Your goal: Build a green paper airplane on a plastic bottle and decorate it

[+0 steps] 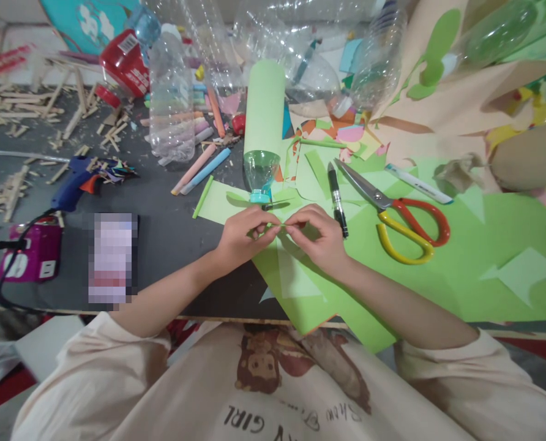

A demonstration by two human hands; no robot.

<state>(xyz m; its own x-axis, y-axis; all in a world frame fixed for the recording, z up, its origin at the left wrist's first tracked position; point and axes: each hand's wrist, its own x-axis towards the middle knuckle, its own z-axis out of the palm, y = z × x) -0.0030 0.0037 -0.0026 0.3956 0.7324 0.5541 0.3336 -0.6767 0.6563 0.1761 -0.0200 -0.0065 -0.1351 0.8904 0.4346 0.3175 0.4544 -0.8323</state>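
Note:
My left hand (250,231) and my right hand (316,237) meet over the green paper, thumbs and fingers pinched. Between the fingertips shows a sliver of green paper (281,225); most of it is hidden by the fingers. Just beyond the hands lies a plastic bottle wrapped in light green paper (264,110), its blue cap (260,196) toward me. Beside my right hand rests a black pen (338,205). Further right are large scissors (383,205) with one red and one yellow handle, blades apart. Green paper sheets (461,269) spread beneath my right hand and arm.
At left are a phone (112,260), a blue glue gun (73,184), a purple box (32,251) and scattered wooden sticks (20,104). Clear plastic bottles (172,98) and paper scraps line the back. A white pen-like tool (417,182) lies right; another person's arm (530,153) reaches in.

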